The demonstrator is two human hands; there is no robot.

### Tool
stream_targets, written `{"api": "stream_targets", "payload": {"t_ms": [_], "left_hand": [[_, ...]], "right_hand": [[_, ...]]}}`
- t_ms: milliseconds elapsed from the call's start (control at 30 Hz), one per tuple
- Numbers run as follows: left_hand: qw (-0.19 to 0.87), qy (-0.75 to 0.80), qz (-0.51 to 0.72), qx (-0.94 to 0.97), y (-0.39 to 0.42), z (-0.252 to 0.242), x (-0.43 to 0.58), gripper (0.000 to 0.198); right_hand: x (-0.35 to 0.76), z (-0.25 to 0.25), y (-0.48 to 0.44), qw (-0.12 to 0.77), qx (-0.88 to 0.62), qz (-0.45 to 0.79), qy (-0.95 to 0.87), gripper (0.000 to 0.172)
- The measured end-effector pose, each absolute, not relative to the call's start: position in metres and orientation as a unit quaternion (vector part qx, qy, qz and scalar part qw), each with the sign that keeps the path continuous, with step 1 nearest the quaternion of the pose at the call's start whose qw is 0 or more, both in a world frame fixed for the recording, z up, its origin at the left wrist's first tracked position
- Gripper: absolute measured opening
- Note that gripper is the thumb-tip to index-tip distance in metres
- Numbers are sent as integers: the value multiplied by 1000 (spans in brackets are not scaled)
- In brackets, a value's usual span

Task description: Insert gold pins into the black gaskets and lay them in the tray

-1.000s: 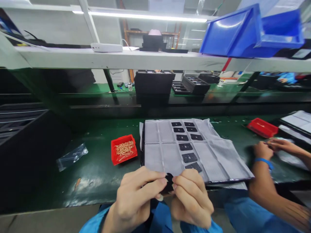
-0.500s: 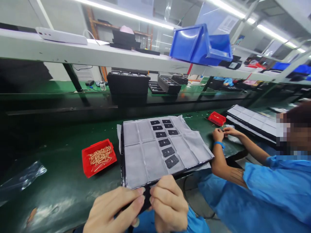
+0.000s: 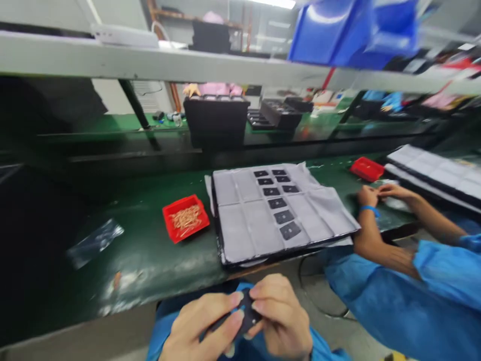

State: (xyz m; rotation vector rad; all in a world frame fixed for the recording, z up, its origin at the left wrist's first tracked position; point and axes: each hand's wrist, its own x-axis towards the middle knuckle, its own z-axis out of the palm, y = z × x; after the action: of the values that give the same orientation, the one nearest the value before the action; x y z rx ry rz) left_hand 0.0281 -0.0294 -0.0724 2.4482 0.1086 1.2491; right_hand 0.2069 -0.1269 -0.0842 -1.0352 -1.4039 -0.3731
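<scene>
Between my two hands, low in the view and in front of the bench edge, is a small black plate [image 3: 248,312]. My left hand [image 3: 208,323] pinches its left side with thumb and fingers. My right hand [image 3: 280,316] grips the right side, fingers curled, partly covering it. A bit of blue shows on the plate near my left fingertips; what it is I cannot make out. Beyond my hands lies a tray lined with white cloth [image 3: 240,228], divided into cells. Several similar flat black plates [image 3: 284,216] with small holes rest on it in two columns.
A red bin [image 3: 169,228] of thin wooden sticks [image 3: 186,218] stands left of the tray. A clear plastic bag [image 3: 95,243] lies farther left on the green bench [image 3: 150,278]. At right, a co-worker's hands [image 3: 376,195] work beside another red bin [image 3: 366,169]. A shelf [image 3: 225,66] crosses above.
The view has shifted, so bench and tray sit higher and my hands appear clear of the tray's front edge. The black plate stays in both hands and shows more of its face.
</scene>
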Motion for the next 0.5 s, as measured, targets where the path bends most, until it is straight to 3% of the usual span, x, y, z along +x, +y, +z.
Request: {"api": "stream_targets", "payload": {"t_ms": [100,500], "left_hand": [[201,1,456,867,-29,-67,15,22],[261,-19,467,845,-24,-77,-19,25]], "right_hand": [[206,-82,-132,613,-452,-126,-636,17],[171,-74,-123,561,-431,-221,-671,19]]}}
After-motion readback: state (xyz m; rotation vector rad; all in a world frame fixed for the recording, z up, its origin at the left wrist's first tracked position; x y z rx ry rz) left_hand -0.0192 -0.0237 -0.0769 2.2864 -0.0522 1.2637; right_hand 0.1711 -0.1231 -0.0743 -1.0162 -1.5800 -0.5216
